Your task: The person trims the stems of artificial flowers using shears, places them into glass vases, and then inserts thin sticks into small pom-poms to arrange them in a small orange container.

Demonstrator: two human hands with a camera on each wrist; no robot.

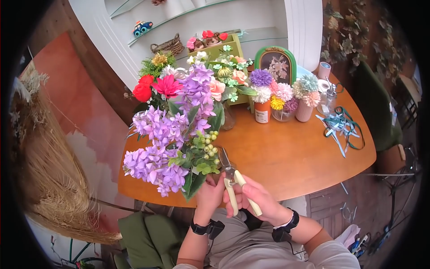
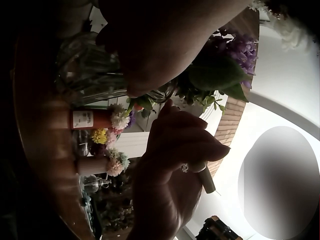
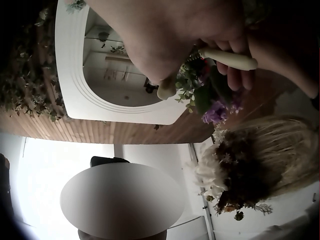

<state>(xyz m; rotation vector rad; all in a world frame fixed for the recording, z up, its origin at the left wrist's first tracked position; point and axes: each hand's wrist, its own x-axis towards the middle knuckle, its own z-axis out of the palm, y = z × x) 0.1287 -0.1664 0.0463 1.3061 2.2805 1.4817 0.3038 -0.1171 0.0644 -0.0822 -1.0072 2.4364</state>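
My left hand (image 1: 209,192) grips the stems of a bunch of purple flowers with green berries and leaves (image 1: 168,150), held over the near edge of the round wooden table (image 1: 291,154). Just to its right, my right hand (image 1: 262,202) holds pruning shears (image 1: 233,179) by their cream handles. The blades point up beside the berries, close to the stems. In the right wrist view one cream handle (image 3: 230,59) shows under my curled fingers (image 3: 235,77). The left wrist view shows my right hand (image 2: 175,165) round a handle (image 2: 206,179); the stems themselves are hidden by my hands.
Behind the bunch stands a glass vase of red, pink and purple flowers (image 1: 179,87). An orange vase (image 1: 262,111), a glass jar (image 1: 282,114) and a pink vase (image 1: 304,110) sit mid-table. Teal ribbon (image 1: 342,127) lies at right. Dried grass (image 1: 53,179) fills the left.
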